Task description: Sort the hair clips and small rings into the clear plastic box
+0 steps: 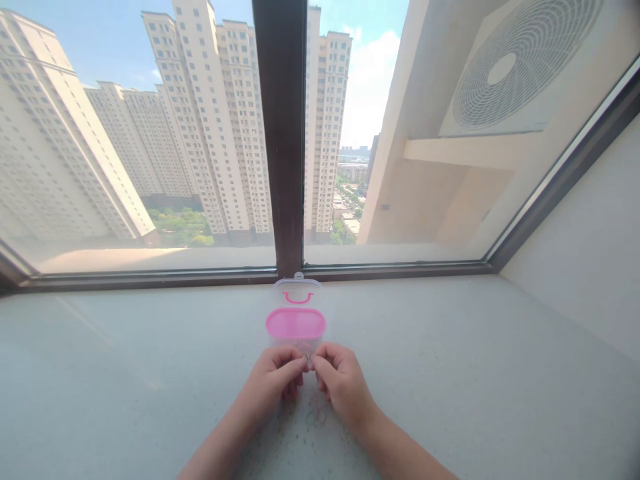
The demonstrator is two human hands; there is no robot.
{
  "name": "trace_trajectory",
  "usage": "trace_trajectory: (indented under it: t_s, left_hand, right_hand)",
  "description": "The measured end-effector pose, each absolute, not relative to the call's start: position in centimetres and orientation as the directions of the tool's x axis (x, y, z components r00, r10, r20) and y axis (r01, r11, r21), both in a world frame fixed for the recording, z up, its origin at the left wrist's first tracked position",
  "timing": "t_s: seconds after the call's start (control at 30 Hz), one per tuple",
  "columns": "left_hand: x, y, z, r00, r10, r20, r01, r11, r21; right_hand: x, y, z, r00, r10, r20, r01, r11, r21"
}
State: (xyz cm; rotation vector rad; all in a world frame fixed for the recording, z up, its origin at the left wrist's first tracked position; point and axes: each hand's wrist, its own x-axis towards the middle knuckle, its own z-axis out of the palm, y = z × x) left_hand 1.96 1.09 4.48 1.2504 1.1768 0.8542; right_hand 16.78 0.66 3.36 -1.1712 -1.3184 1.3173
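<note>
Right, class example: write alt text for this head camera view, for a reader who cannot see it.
Two bare hands, left hand and right hand, meet fingertip to fingertip, pinching something tiny, just in front of a small clear box with a pink lid. They are over a pale stone windowsill; beyond the glass rise tall apartment towers.

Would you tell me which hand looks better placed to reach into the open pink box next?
Probably the right hand. Both hands pinch a tiny item together just in front of the pink box, but the left hand sits slightly further from it. The difference is small, so either could manage.
</note>
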Motion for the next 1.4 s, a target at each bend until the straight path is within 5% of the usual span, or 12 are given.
trace_trajectory:
  t_s: [1.4]
  left_hand:
    - [1.93, 0.98, 4.32, 0.244, 0.954, -0.175, 0.110, 0.153, 0.982]
  right_hand:
    - [16.69, 0.58, 3.29, -0.140, 0.990, -0.012, 0.021, -0.010, -1.000]
